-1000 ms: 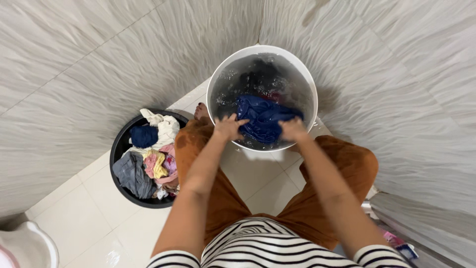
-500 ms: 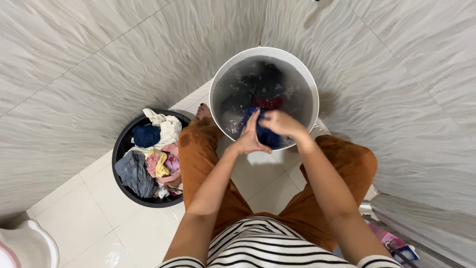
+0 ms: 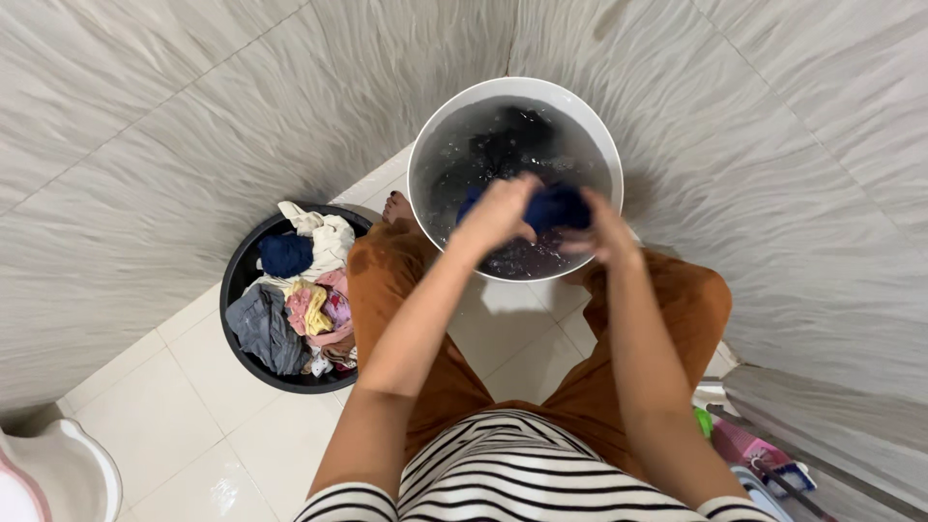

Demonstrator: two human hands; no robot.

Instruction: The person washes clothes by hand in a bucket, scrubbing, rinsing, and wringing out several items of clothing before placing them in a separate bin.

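Left hand [image 3: 498,213], right hand [image 3: 604,230] grip blue cloth [image 3: 556,206]; white bucket [image 3: 604,145] beneath.

Bucket [image 3: 421,155] of water straight ahead in the wall corner, with a bunched garment [image 3: 554,206] held over it between left hand [image 3: 498,213] and right hand [image 3: 601,232]. Laundry basket [image 3: 235,280] on the floor to the left, heaped with clothes [image 3: 302,290].

A single head-worn camera looks steeply down the person's own front, close above the forearms. The white bucket [image 3: 515,97] sits far centre against the tiled walls; the black laundry basket [image 3: 235,290] lies left, floor tiles near.
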